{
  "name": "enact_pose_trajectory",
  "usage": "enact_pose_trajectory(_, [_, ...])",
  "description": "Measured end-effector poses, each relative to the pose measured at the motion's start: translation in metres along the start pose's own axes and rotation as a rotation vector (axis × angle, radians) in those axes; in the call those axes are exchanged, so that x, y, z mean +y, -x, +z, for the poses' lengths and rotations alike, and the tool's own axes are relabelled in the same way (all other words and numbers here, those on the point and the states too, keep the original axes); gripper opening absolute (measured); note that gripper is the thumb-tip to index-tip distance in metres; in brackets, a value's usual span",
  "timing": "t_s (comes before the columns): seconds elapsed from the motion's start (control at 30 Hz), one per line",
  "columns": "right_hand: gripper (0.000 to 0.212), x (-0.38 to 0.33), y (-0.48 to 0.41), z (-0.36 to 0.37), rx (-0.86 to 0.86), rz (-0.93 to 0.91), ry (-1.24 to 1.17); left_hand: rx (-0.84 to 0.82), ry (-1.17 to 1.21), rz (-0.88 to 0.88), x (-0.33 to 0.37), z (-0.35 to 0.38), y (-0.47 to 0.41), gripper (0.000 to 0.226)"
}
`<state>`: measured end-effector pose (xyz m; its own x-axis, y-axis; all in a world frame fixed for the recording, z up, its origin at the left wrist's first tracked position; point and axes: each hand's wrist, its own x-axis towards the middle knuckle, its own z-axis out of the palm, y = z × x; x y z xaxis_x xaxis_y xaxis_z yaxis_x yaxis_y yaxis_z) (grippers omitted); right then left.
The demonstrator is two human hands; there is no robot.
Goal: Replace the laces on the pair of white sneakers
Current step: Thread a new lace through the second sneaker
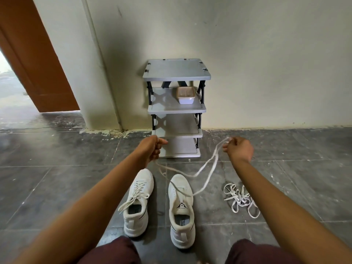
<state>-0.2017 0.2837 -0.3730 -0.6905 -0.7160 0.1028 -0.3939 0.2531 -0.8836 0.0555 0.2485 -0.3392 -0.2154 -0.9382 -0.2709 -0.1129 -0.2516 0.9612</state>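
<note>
Head view, person seated on the floor, both arms stretched forward.

Left hand, centre of frame: we note the fingers curled around one end of a white lace, gripping it. Right hand, right of centre: fingertips pinch the other part of the same lace, which loops over the top of the fingers. The two hands are at about the same height and well apart.

The lace sags between the hands. From the right hand two strands drop toward the lower centre. One strand crosses the tongue of the unlaced sneaker. Whether it passes through an eyelet, we cannot tell.

Both sneakers stand on the dark tiled floor at lower centre, side by side with toes pointing up-frame. The laced sneaker is the one nearer the frame's left; its lace ends lie loose over its side. The unlaced one is just beside it, tongue exposed.

A heap of white laces lies on the floor to the right of the sneakers, under the right forearm.

Background: a grey shelf rack against the wall, a small tray on its second shelf, and an orange door at upper left.
</note>
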Motion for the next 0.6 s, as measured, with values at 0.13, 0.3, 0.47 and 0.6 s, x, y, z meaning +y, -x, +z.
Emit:
enact_pose_trajectory(0.13, [0.032,-0.02,0.007,-0.029,0.123,-0.013,0.1,-0.034,-0.029,0.082,0.015,0.015,0.018,0.027])
enact_pose_trajectory(0.3, [0.062,-0.026,0.028,-0.028,-0.269,0.055,0.375,-0.05,-0.06,0.193,0.026,0.03,0.032,0.008])
enact_pose_trajectory(0.47, [0.023,-0.045,0.052,0.016,-0.786,-0.017,-0.197,-0.014,-0.113,0.266,0.015,0.047,0.023,0.006])
enact_pose_trajectory(0.6, [0.017,-0.047,0.052,0.04,-0.901,-0.004,-0.4,0.044,0.007,0.188,0.006,0.05,0.004,0.008])
